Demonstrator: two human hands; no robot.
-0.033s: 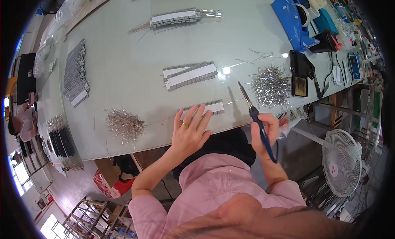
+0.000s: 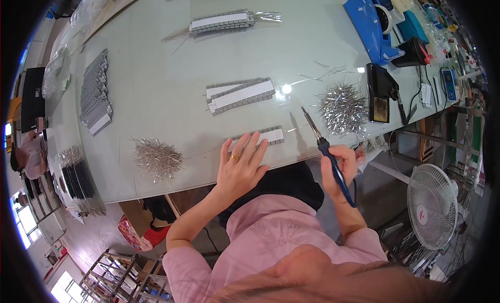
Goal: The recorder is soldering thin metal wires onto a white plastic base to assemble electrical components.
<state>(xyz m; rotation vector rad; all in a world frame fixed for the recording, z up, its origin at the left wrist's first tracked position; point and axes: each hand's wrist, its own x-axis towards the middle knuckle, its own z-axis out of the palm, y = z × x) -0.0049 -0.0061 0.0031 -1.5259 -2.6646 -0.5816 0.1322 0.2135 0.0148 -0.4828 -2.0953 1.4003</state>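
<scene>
My left hand (image 2: 241,162) lies flat with fingers spread over a narrow white-and-grey segmented strip (image 2: 274,135) near the table's front edge. The fingers hide the strip's left part. A thin wire (image 2: 200,154) runs leftward from it. In my right hand (image 2: 338,167) is a soldering iron (image 2: 323,145) with a dark blue handle, gripped like a pen. Its tip points up and left, apart from the strip. Beyond my left hand lie several similar strips (image 2: 242,96), overlapping. A bundle of silvery wire pieces (image 2: 342,110) sits right of the iron's tip, and another wire bundle (image 2: 158,159) lies left of my left hand.
A black soldering-iron stand (image 2: 378,94) and a blue tape dispenser (image 2: 369,29) occupy the table's right side. More grey strips (image 2: 96,92) are stacked at the left; a wired bundle of strips (image 2: 221,23) lies at the far side. A fan (image 2: 431,206) stands at the lower right.
My right hand and the soldering iron have shifted slightly to the right. My left hand stays on the strip.
</scene>
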